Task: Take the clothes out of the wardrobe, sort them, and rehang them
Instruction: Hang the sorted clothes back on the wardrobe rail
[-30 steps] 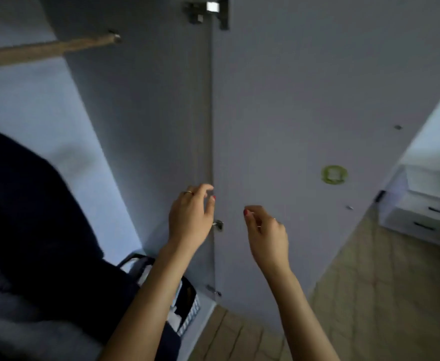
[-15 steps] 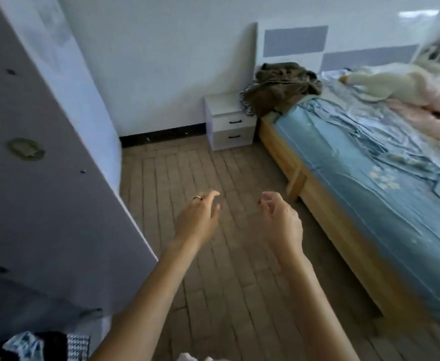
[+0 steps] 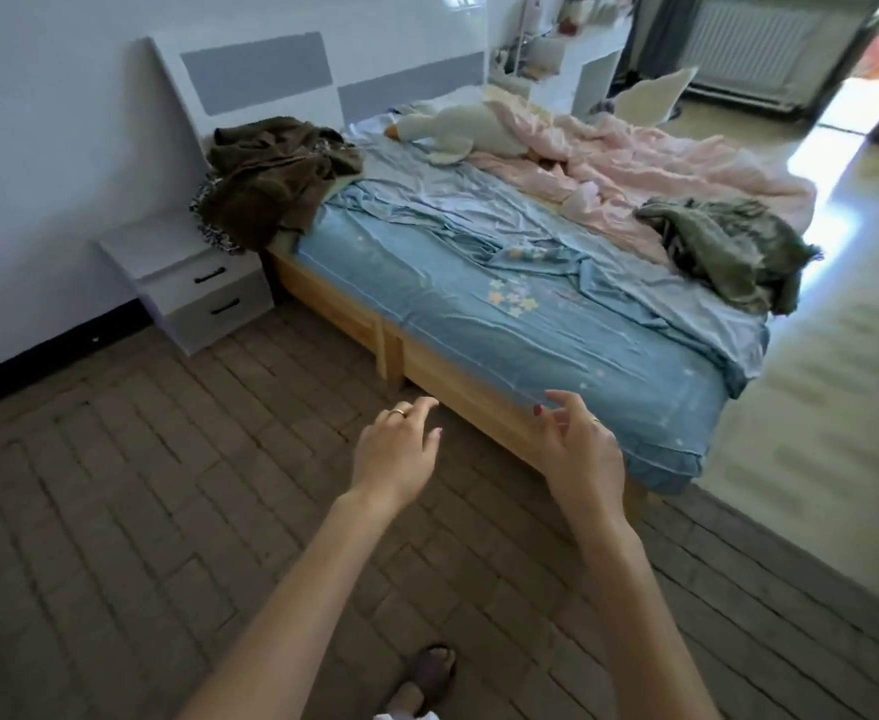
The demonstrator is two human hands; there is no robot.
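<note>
My left hand [image 3: 393,452] and my right hand [image 3: 580,449] are stretched out in front of me over the brick-pattern floor, both empty with fingers loosely apart. Beyond them stands a bed [image 3: 479,387] with a blue sheet. A brown garment [image 3: 276,174] lies heaped at the bed's head end, near the left. A green-grey garment [image 3: 728,241] lies crumpled at the bed's right side. The wardrobe is out of view.
A white nightstand [image 3: 193,283] with two drawers stands against the wall left of the bed. A pink quilt [image 3: 634,163] and a white plush goose [image 3: 458,129] lie at the bed's far side. My slippered foot [image 3: 429,672] shows at the bottom.
My view has swung right, from the wardrobe door across the floor to the bed. Both hands have left the door and stay held out, empty.
</note>
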